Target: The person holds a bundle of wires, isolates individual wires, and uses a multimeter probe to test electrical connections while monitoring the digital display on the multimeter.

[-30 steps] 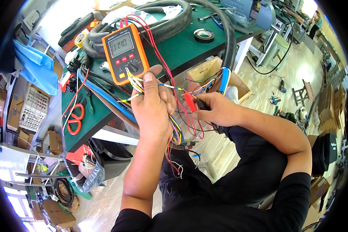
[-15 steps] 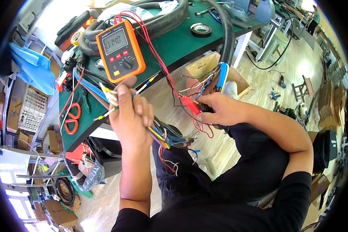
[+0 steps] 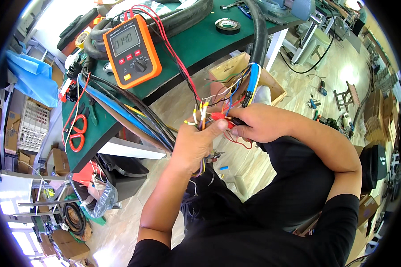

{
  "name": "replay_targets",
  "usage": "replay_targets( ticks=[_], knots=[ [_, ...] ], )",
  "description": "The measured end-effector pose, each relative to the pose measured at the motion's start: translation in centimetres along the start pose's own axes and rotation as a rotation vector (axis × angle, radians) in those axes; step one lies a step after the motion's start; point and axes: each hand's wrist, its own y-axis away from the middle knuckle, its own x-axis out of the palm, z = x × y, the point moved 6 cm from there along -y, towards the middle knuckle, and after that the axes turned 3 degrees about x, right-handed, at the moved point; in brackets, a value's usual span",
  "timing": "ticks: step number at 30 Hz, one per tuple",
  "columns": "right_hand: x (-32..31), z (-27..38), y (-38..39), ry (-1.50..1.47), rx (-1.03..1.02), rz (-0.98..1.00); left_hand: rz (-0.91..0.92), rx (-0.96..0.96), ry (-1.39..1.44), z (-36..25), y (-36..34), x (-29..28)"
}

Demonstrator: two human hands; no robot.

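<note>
My left hand (image 3: 194, 144) is closed around a bundle of thin wires (image 3: 204, 111), whose white and yellow ends stick up past the fingers. Its thumb reaches to the red test clip (image 3: 218, 116). My right hand (image 3: 263, 122) grips the red clip and a black one (image 3: 237, 120) close together; the fingertips are partly hidden. Red and black leads run from there to an orange handheld meter (image 3: 150, 53) with a lit display, on the table. Just beyond my right hand hangs a thick black cable (image 3: 259, 40), with blue conductors (image 3: 254, 80) and loose thin wires at its stripped end.
The green table (image 3: 191, 53) bears a roll of black tape (image 3: 227, 26), red-handled scissors (image 3: 78, 133) and coiled black cable (image 3: 182, 22). Below its edge stands an open wooden box (image 3: 272, 86). Blue and black cables (image 3: 120, 111) droop over the table's front edge.
My left hand has moved right with the wire bundle, bringing it up against the red clip and my right hand. The meter and table sit slightly farther left in view.
</note>
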Motion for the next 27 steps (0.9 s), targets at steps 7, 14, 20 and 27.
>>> replay_targets(
  ticks=[7, 14, 20, 27],
  knots=[
    [-0.6, -0.3, 0.2, -0.077, -0.080, -0.114, -0.067, 0.051, 0.041, 0.0, -0.5, 0.5],
    [-1.2, -0.5, 0.5, -0.160, -0.056, -0.169, -0.085, 0.077, 0.029, -0.1, -0.7, 0.0],
    [-0.8, -0.4, 0.3, -0.093, -0.006, -0.063, -0.034, -0.159, -0.003, 1.4, -2.0, 0.1],
    [-0.4, -0.6, 0.3, -0.100, -0.074, -0.108, 0.030, -0.132, 0.133, 1.2, -2.6, 0.0]
  ],
)
